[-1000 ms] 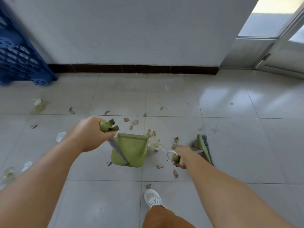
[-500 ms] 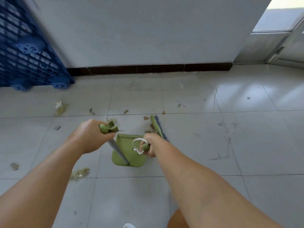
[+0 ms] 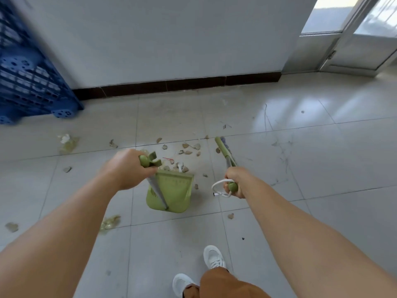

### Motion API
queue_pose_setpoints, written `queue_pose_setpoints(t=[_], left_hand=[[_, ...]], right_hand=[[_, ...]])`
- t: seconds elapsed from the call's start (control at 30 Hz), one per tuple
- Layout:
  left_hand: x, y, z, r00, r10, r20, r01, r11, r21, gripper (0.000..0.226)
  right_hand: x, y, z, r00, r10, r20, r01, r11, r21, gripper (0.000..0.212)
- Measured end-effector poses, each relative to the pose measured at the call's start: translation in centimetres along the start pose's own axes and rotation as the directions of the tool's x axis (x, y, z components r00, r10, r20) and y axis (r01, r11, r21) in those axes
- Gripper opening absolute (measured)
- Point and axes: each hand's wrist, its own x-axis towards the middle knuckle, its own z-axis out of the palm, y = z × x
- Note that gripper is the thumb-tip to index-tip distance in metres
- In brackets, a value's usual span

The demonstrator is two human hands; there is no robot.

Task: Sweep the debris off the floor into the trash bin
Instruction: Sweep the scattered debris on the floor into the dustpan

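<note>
My left hand (image 3: 125, 168) grips the top of the handle of a green dustpan (image 3: 174, 192), which stands on the tiled floor with its mouth facing the wall. My right hand (image 3: 235, 181) grips the end of a green broom, a white cord loop hanging below my fist. The broom head (image 3: 223, 147) rests on the floor to the right of the debris. Brown and pale debris scraps (image 3: 184, 151) lie scattered just beyond the dustpan's mouth. No trash bin is in view.
A blue plastic crate (image 3: 28, 76) leans at the back left by the white wall. More scraps lie at the left (image 3: 67, 141) and near left (image 3: 109, 221). My white shoes (image 3: 213, 258) stand below. A doorway (image 3: 352, 33) opens at the back right.
The broom head has swung out from the dustpan's mouth to the right, and my right hand moved right with it. The dustpan stays in place.
</note>
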Motion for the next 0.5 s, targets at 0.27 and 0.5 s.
queue_pose_setpoints(t=[0.27, 0.5], left_hand=[[1.3, 3.3, 1.9, 0.994, 0.082, 0.07, -0.085, 0.995, 0.045, 0.028], [2.3, 4.5, 2.7, 0.986, 0.109, 0.122, -0.116, 0.992, 0.05, 0.025]], right_hand=[[2.7, 4.6, -6.4, 0.996, 0.033, -0.082, -0.032, 0.999, 0.013, 0.029], [1.8, 5.7, -2.0, 0.986, 0.157, 0.059, -0.157, 0.988, -0.008, 0.02]])
